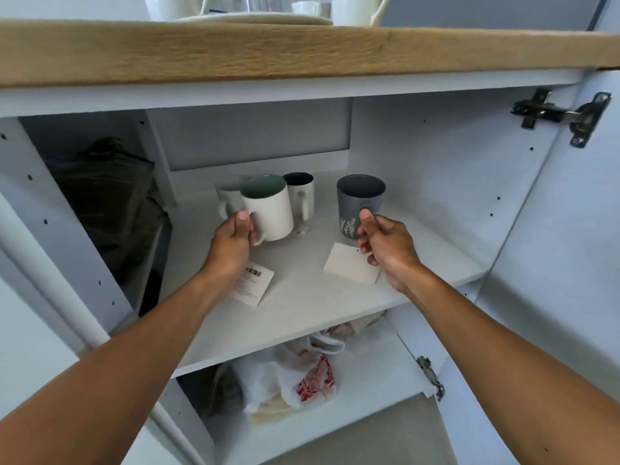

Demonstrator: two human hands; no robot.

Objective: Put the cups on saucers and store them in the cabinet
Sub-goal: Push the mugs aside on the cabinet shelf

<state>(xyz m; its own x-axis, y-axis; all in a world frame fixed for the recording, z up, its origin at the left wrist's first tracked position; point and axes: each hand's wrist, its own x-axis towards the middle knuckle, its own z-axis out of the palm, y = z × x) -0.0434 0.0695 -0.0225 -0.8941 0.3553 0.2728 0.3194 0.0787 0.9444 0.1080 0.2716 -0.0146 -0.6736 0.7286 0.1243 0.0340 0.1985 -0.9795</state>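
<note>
Inside the open cabinet, my left hand (235,239) grips the handle of a white mug with a green inside (271,209), held just above the white shelf (302,313). My right hand (385,246) grips the handle of a grey mug with a plant print (357,203), and a white tag (350,268) hangs below that hand. Behind the white mug stand two more white mugs, one with a dark inside (302,193) and one partly hidden (228,196). A barcode tag (255,286) lies under my left wrist. No saucer shows inside the cabinet.
A wooden countertop (302,52) runs overhead, carrying white crockery and plates (255,18). A dark bag (110,209) fills the left compartment. Plastic bags (302,377) lie on the lower shelf. The cabinet door (570,263) stands open on the right, with hinges (563,114).
</note>
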